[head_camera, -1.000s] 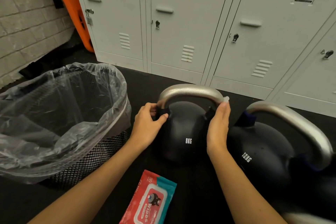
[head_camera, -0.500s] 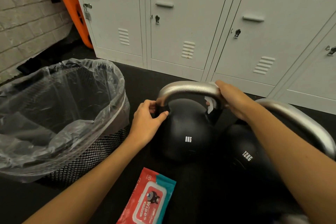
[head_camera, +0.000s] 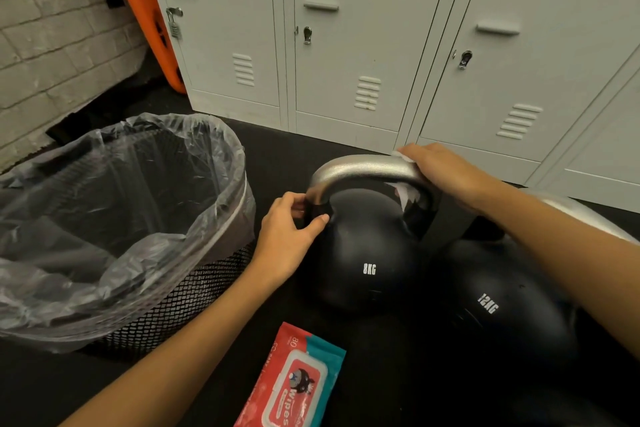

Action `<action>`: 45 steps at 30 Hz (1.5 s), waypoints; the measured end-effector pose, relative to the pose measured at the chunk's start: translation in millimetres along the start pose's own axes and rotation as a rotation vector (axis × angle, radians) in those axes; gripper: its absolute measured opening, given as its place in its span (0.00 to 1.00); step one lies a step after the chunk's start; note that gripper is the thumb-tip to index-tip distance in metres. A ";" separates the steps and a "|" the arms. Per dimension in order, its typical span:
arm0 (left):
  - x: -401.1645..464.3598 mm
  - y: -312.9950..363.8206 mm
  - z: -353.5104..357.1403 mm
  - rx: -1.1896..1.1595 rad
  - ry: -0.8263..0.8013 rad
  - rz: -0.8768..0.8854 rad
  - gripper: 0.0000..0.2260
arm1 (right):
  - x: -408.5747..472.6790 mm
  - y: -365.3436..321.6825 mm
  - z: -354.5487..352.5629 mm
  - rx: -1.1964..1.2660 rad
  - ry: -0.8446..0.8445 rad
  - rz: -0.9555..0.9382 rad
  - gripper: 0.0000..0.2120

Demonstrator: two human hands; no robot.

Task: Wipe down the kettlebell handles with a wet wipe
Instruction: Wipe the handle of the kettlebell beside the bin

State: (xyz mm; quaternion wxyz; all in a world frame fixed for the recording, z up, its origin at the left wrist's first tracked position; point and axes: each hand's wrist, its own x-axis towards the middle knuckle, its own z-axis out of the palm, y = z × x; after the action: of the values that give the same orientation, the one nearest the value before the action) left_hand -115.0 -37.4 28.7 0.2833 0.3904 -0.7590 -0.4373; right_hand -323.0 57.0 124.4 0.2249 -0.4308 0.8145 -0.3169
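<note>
The right hand (head_camera: pixel 446 173), seen a second ago pressed flat against the right leg of the 8KG kettlebell's handle (head_camera: pixel 363 168), has been lifted and laid over the top right bend of that handle, the forearm now reaching in from the right. The wet wipe (head_camera: pixel 408 196), then barely showing at the fingertips, is now seen wrapped round the handle, hanging beneath the palm.
</note>
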 end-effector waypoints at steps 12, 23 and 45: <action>1.0 -2.5 0.6 -0.021 0.007 0.001 0.16 | -35.6 63.4 30.0 0.921 0.065 0.312 0.18; 2.3 -4.3 4.3 -0.043 0.027 0.000 0.15 | -31.3 46.8 42.8 1.103 0.335 0.529 0.18; 0.3 1.7 2.8 -0.036 0.014 -0.013 0.15 | -35.3 21.8 39.6 1.062 0.465 0.564 0.13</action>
State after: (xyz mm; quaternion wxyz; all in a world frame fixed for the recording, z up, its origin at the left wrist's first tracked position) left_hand -117.9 -36.0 29.0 0.2928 0.3932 -0.7466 -0.4498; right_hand -291.3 83.3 84.5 0.3000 0.0497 0.6562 -0.6906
